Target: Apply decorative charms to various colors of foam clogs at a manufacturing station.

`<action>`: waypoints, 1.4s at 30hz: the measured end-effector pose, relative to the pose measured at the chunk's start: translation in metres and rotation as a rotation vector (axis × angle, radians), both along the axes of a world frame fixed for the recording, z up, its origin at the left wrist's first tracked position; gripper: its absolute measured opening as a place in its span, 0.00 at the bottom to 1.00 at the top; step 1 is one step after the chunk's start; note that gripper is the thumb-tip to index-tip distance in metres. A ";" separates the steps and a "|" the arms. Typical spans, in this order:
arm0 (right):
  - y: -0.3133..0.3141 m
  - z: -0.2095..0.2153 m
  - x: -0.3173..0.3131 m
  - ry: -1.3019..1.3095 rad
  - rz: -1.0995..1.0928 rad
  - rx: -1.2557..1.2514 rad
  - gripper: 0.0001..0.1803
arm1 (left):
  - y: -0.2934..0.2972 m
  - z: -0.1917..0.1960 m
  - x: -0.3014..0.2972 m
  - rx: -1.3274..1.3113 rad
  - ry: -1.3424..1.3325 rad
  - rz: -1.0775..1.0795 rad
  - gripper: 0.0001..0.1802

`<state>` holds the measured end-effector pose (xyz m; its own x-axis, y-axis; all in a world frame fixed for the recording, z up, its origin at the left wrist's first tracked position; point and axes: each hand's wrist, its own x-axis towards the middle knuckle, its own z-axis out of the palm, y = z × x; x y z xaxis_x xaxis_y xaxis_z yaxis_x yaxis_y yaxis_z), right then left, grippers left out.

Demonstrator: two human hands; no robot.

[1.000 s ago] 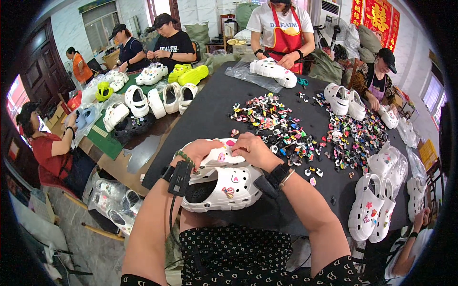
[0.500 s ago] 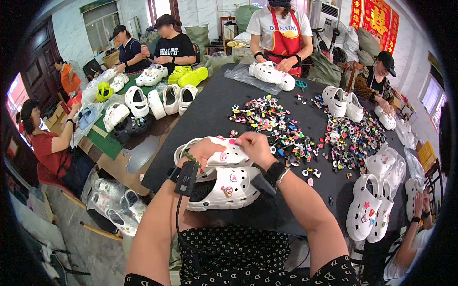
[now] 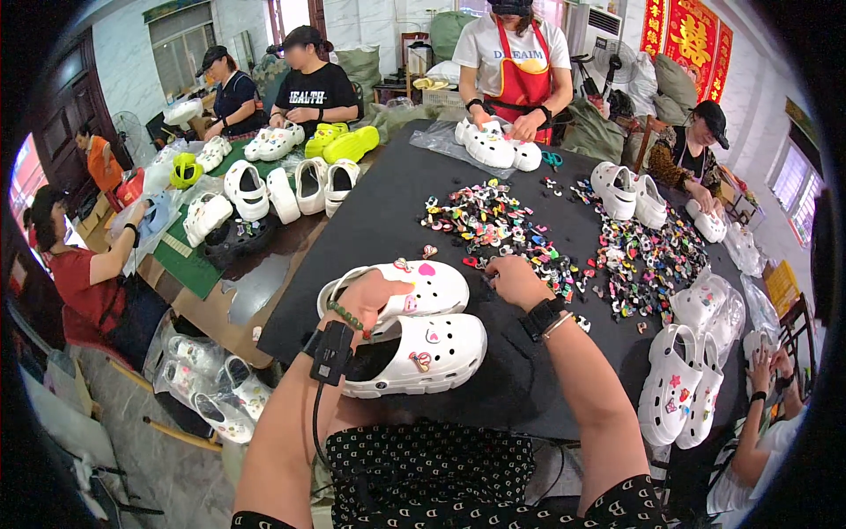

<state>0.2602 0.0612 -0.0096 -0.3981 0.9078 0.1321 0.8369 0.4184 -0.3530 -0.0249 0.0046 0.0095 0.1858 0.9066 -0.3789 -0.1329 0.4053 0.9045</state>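
Note:
A pair of white clogs lies before me on the black-topped table. My left hand (image 3: 368, 295) grips the farther clog (image 3: 448, 286), thumb over its upper. That clog carries a pink heart charm (image 3: 427, 270) and other small charms near its holes. The nearer clog (image 3: 449, 357) rests beside it, with a heart charm and a brown-red charm (image 3: 421, 361) on it. My right hand (image 3: 518, 282) is at the near edge of a heap of colourful shoe charms (image 3: 485, 212). Its fingers are pinched together, and whatever may be in them is hidden.
A second charm heap (image 3: 652, 256) spreads farther right on the black table (image 3: 370, 212). Decorated white clogs (image 3: 671, 388) stand at the right edge. Across the table a person in a red apron (image 3: 526, 84) handles white clogs. A side table with clogs and several co-workers is at left.
My right hand has left the pink heart on the farther clog and moved right to the charm heap. My left hand keeps its grip on that clog.

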 end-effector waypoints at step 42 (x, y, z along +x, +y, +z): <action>-0.003 0.008 -0.008 0.348 0.003 0.251 0.08 | -0.016 -0.008 0.005 0.279 0.371 -0.022 0.19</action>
